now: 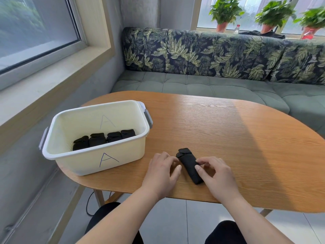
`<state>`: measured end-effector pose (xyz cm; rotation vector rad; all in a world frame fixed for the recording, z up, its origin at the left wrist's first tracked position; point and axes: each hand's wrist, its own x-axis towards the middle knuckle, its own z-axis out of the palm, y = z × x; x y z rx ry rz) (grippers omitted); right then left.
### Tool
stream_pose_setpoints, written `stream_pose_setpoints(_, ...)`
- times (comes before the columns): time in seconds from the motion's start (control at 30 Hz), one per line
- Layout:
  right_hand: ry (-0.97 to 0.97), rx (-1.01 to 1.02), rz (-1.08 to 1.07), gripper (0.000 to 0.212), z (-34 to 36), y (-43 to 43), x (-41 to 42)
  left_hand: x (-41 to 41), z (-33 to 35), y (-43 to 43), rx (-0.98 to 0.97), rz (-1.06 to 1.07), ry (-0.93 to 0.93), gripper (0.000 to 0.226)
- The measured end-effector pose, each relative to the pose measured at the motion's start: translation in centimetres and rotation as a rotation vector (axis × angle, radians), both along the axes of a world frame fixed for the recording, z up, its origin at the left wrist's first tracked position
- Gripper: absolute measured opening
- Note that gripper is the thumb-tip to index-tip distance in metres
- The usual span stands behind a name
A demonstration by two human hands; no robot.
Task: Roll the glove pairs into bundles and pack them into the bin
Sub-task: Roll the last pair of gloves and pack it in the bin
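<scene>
Head view: I see my left hand (163, 170) loosely curled and holding nothing, just beside a black glove roll (189, 164) lying on the desk (228, 138). My right hand (217, 175) pinches the roll's edge. Further left, the white bin (98, 154) holds several black bundles (103, 139).

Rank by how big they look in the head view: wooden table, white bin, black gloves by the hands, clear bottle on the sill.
1. wooden table
2. white bin
3. black gloves
4. clear bottle: looks smallest, but it stands far from the camera, so its true size against the gloves is unsure.
</scene>
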<state>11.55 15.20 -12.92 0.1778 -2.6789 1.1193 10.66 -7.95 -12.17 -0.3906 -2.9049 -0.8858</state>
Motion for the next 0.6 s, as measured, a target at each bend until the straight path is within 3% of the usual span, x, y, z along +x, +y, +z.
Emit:
stream_pose_setpoints(0.17, -0.064, -0.096, -0.015, 0.022, 0.2, 0.1, 0.1, -0.7, 1.3, 1.5, 0.010, 0.027, -0.176, 0.045)
stream_pose_setpoints(0.33, -0.115, -0.164, -0.051, 0.018, 0.5, 0.2, 0.0, -0.7, 2.9, 3.1, 0.313, 0.099, -0.329, 0.038)
stream_pose_setpoints(0.6, -0.153, -0.224, -0.063, 0.016, 1.1, 0.3, -0.1, -0.7, 4.1, 4.3, 0.566, 0.264, -0.512, 0.033)
